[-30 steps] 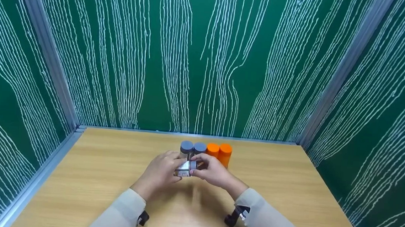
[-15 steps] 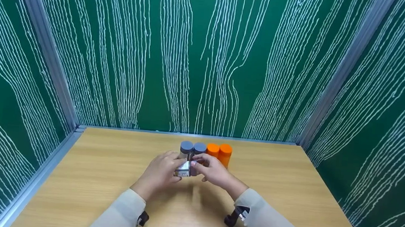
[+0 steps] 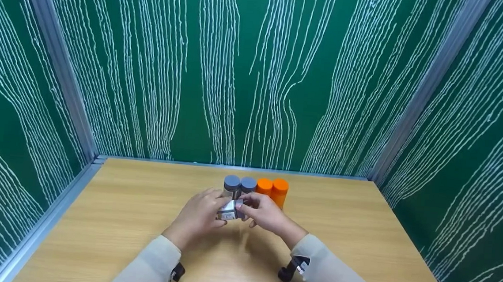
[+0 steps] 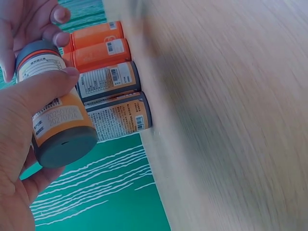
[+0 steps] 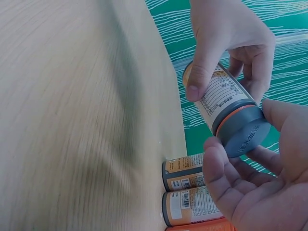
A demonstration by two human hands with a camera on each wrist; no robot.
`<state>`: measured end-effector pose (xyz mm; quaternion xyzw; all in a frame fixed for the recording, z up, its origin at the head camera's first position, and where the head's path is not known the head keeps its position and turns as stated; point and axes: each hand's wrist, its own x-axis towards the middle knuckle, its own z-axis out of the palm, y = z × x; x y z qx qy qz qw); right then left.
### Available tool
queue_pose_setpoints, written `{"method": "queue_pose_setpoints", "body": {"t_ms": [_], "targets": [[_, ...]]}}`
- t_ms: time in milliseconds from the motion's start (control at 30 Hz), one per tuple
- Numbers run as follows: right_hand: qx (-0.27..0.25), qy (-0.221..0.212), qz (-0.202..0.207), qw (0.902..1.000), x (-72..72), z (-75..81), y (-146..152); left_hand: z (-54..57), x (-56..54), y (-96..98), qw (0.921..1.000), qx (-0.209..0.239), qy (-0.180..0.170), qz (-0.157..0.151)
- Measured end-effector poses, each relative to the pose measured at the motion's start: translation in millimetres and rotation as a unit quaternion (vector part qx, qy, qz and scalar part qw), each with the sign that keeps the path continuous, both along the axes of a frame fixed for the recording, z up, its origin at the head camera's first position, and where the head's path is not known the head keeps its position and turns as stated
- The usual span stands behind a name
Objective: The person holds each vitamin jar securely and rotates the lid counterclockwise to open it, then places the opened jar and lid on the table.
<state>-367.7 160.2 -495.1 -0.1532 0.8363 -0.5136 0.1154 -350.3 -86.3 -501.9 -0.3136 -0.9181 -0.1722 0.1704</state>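
My left hand grips a supplement bottle with a printed label and a dark base, thumb across the label. The bottle lies on its side above the table, with its grey cap towards my right hand. In the right wrist view, my right thumb and fingers hold the cap's edge from opposite sides. An orange ring shows just below the cap. Behind the hands stand two like bottles with grey caps, upright side by side.
Two orange bottles stand in the same row, right of the grey-capped ones. The wooden table ends at green walls patterned with white lines, framed by metal posts.
My right thumb and fingers have shifted round the cap, the thumb first rising over it, then coming slightly lower. The left hand and bottle stay nearly in place; the standing bottles have not moved.
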Motion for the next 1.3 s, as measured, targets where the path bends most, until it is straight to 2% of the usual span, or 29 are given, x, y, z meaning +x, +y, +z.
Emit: {"method": "queue_pose_setpoints", "body": {"t_ms": [200,333,600,833,1167,1300], "targets": [[0.014,0.040,0.000,0.9991,0.2,1.6,0.1,-0.4,0.8,0.5,0.9999,0.003,-0.010,0.011],[0.019,0.045,0.001,0.9988,0.7,2.4,0.7,-0.5,1.2,0.6,0.9996,0.003,-0.023,0.018],[0.024,0.037,0.003,0.9990,1.4,3.3,0.4,-0.4,1.7,0.7,0.9993,0.012,-0.030,0.017],[0.016,0.008,-0.026,0.9995,1.1,4.4,-1.2,0.7,0.3,2.6,0.9994,0.022,-0.025,0.009],[0.016,0.020,-0.006,0.9996,-0.3,0.2,-5.0,0.5,-0.2,0.6,0.9997,0.018,-0.016,0.002],[0.021,0.024,0.000,0.9995,0.5,1.6,-3.8,-0.4,0.5,-0.7,0.9995,0.020,-0.025,0.001]]}}
